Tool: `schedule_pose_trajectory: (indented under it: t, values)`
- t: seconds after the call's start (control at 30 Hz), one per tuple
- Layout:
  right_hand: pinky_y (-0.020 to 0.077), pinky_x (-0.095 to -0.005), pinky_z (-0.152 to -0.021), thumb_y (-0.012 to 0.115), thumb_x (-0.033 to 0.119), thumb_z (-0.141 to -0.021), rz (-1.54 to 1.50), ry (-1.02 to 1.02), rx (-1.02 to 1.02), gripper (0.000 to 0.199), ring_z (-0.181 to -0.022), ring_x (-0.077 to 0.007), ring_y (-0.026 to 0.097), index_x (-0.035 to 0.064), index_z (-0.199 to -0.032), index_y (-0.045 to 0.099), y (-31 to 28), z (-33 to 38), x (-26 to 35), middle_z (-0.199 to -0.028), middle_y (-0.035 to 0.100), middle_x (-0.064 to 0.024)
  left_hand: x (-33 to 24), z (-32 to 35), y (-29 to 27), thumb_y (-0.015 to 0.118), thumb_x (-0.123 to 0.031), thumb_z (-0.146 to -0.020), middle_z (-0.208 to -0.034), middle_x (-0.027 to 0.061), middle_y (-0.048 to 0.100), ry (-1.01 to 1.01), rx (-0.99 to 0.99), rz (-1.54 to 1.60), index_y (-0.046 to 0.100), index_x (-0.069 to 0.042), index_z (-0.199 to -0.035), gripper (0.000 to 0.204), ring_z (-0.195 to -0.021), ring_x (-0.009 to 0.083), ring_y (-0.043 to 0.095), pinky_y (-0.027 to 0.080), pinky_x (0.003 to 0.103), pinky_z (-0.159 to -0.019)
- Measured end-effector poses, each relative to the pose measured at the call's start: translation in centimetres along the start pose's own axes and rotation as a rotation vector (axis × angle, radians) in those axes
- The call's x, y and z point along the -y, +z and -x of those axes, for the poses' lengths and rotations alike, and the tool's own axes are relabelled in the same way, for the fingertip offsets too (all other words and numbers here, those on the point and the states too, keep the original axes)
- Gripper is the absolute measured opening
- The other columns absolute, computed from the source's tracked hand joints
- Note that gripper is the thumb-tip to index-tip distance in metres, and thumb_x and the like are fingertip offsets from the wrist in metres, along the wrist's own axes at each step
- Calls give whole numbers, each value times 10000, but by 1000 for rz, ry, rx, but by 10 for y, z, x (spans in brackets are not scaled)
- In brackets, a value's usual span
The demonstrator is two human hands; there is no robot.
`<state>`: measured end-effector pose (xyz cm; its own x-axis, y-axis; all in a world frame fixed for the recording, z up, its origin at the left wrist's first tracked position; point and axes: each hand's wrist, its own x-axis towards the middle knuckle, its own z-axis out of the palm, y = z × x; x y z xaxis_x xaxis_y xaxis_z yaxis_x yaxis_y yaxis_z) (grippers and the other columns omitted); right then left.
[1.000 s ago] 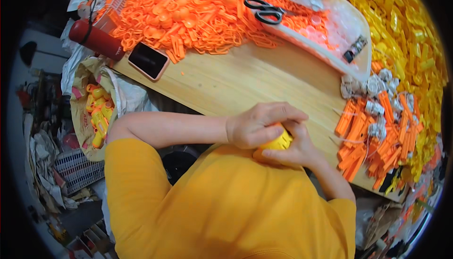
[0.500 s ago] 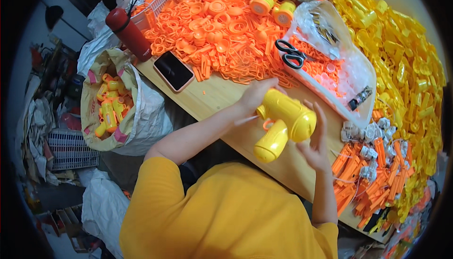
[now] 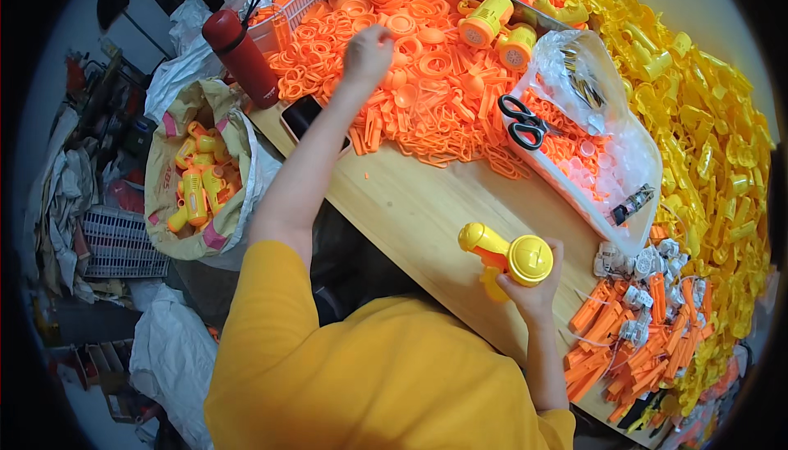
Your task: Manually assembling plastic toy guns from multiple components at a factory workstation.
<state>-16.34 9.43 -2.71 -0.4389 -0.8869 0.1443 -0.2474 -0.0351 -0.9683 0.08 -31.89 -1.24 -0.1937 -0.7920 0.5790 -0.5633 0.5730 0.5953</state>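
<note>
My left hand [image 3: 367, 58] is stretched out over the heap of loose orange plastic parts [image 3: 443, 114], among rings and round caps. Its fingers are curled together; whatever they may hold is too small to make out. Above the near part of the wooden table [image 3: 410, 204], my right hand [image 3: 542, 290] grips a yellow hair-dryer-shaped plastic toy [image 3: 529, 260]. Its round end faces up, and its stubby handle sticks out toward the left. The right thumb lies along the near side, with the other fingers mostly hidden behind the toy.
Left stand a red flask [image 3: 240, 56], a phone [image 3: 302, 115] partly behind my left forearm, and a sack [image 3: 164, 228] of yellow-orange toys. Right are black-handled scissors [image 3: 525, 126] on a white tray [image 3: 566, 191], orange strips with white pieces [image 3: 607, 310] and heaped yellow shells [image 3: 706, 146].
My left hand has let go of the yellow toy and reached up and left onto the orange heap. The toy has been turned and stays in my right hand. The view has shifted slightly.
</note>
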Motion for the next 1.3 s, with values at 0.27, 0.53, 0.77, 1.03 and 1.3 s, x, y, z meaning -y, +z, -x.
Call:
schedule_pose_trajectory:
  t: [0.27,0.53,0.77,1.03,1.3]
  values:
    - [471,-286,-830,823,87,-626,-47,46,-38,692,-910,-131,543,67,-1167,391,11,2,-5,-989,513,-29,22,-24,-23,643,-240,-792,-1038,152,671,-385,283,-549,681,-70,-988,262,-997,298,637,503,422,-837]
    - [488,-278,-832,832,54,-654,-71,107,-22,674,-926,-126,563,59,-1175,403,16,3,-3,-998,534,-28,37,-25,-12,725,-201,-736,-868,86,709,-342,253,-48,717,-64,-924,232,-808,179,671,521,298,-739]
    - [491,-274,-831,841,71,-663,-104,97,-71,679,-933,-128,564,56,-1180,400,14,4,-11,-995,541,-25,-18,-12,-10,734,-193,-724,-790,58,705,-143,294,75,727,-67,-891,209,-714,150,662,524,298,-694]
    - [466,-286,-860,836,97,-677,-38,15,-94,664,-948,-127,555,51,-1183,408,14,8,-11,-1018,549,-31,-14,-2,7,682,-190,-753,-844,78,704,-232,330,238,721,-72,-919,207,-756,173,665,530,307,-722]
    - [456,-286,-865,820,115,-695,-99,44,-130,601,-946,-130,552,51,-1151,434,16,6,-6,-1009,548,-25,-18,2,-2,708,-241,-753,-948,94,676,30,239,12,703,-39,-957,287,-832,201,652,509,314,-777]
